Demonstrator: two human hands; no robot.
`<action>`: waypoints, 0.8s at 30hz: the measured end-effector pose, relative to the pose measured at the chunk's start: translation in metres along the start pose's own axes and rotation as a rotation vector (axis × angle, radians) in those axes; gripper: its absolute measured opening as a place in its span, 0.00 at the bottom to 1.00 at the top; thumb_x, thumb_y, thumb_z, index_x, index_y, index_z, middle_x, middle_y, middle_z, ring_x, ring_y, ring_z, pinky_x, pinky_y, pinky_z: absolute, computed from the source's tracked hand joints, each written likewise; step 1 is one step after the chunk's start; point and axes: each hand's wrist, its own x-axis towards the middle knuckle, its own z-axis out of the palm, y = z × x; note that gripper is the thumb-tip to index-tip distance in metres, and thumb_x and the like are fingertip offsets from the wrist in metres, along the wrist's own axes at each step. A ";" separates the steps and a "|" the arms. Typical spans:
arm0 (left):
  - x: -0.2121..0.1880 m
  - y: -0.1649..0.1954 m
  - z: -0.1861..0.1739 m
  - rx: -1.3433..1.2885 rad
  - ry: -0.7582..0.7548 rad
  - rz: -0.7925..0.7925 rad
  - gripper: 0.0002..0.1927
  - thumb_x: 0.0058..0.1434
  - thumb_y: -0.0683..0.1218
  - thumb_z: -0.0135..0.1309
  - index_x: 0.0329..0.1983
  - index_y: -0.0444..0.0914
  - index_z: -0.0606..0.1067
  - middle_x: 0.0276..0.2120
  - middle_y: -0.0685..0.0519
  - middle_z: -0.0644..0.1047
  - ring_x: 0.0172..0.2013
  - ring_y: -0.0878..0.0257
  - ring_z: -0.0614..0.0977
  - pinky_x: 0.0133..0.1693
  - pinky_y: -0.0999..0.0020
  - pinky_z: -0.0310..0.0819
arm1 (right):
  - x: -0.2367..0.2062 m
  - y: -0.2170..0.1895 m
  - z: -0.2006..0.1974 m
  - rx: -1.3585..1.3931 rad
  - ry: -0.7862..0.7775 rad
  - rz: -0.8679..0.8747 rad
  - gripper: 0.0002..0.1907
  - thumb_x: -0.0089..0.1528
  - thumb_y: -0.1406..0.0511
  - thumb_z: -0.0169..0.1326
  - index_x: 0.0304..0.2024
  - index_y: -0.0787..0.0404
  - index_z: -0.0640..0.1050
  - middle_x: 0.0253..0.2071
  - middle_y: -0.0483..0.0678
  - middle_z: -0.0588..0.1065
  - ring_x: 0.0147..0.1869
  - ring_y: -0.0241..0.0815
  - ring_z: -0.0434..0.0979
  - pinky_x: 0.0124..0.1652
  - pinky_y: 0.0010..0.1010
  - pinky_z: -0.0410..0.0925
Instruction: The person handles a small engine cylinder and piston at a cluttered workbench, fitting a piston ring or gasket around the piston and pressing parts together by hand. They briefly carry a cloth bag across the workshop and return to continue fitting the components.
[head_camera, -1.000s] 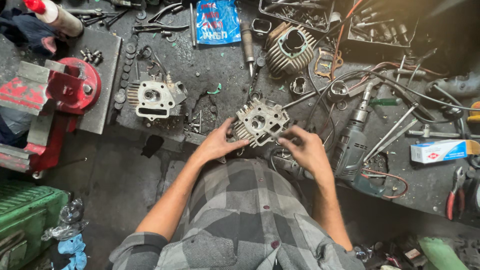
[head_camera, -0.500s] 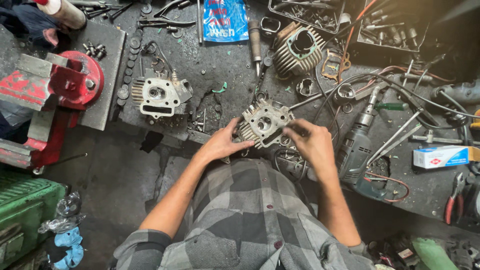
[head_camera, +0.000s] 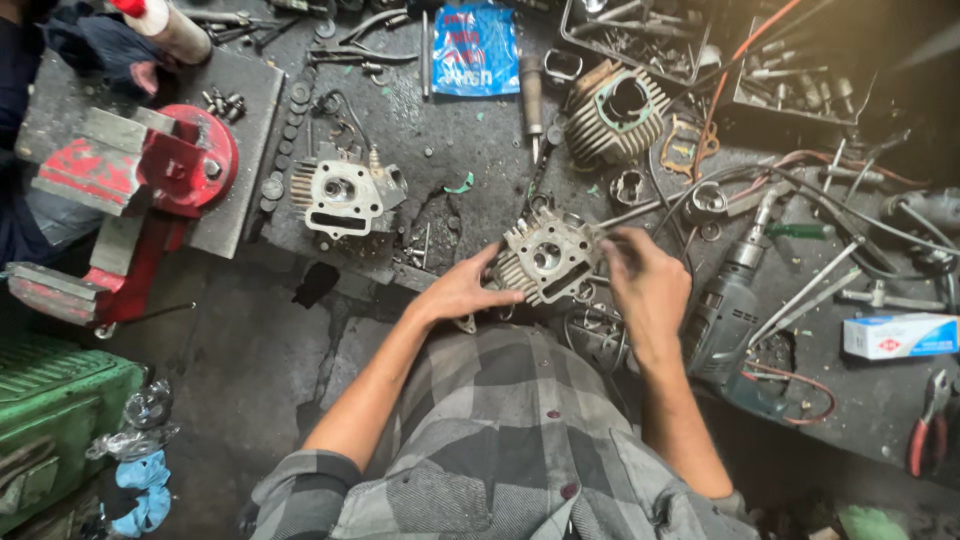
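A finned metal cylinder head (head_camera: 545, 258) rests on the dark, greasy workbench in front of me. My left hand (head_camera: 462, 290) grips its left, finned side. On its right edge my right hand (head_camera: 645, 285) has its fingers curled against the casting; whether a small part is pinched there is unclear. A second cylinder head (head_camera: 345, 193) lies to the left, and a finned cylinder barrel (head_camera: 617, 110) lies behind.
A red bench vise (head_camera: 150, 180) stands at the left on a metal plate. An electric drill (head_camera: 725, 320) with cables lies right of my right hand. A blue packet (head_camera: 475, 50), a small white box (head_camera: 898, 335), red-handled pliers (head_camera: 925, 440) and a green crate (head_camera: 50, 420) surround the bench.
My right hand has shifted from the front of the cylinder head up to its right edge. The head has turned slightly under my hands. My left hand keeps its hold.
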 end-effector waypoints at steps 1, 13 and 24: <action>-0.002 -0.001 0.001 -0.095 0.007 0.057 0.60 0.51 0.64 0.69 0.74 0.27 0.53 0.67 0.32 0.67 0.63 0.44 0.73 0.61 0.56 0.68 | -0.002 0.007 0.005 0.042 0.143 -0.053 0.13 0.65 0.62 0.64 0.49 0.59 0.82 0.40 0.53 0.83 0.42 0.39 0.85 0.42 0.29 0.73; 0.019 0.032 -0.005 -0.451 0.596 -0.020 0.55 0.59 0.59 0.61 0.74 0.24 0.45 0.66 0.36 0.69 0.64 0.53 0.73 0.62 0.63 0.66 | -0.014 0.111 0.023 0.438 0.087 0.078 0.10 0.63 0.66 0.64 0.43 0.66 0.80 0.34 0.44 0.80 0.38 0.30 0.76 0.40 0.22 0.69; 0.106 0.104 -0.101 -0.256 0.840 -0.022 0.55 0.59 0.69 0.57 0.71 0.23 0.53 0.66 0.30 0.67 0.68 0.44 0.69 0.66 0.59 0.61 | -0.023 0.089 0.020 0.545 -0.006 0.013 0.09 0.63 0.69 0.61 0.45 0.66 0.80 0.39 0.46 0.81 0.43 0.31 0.79 0.44 0.23 0.71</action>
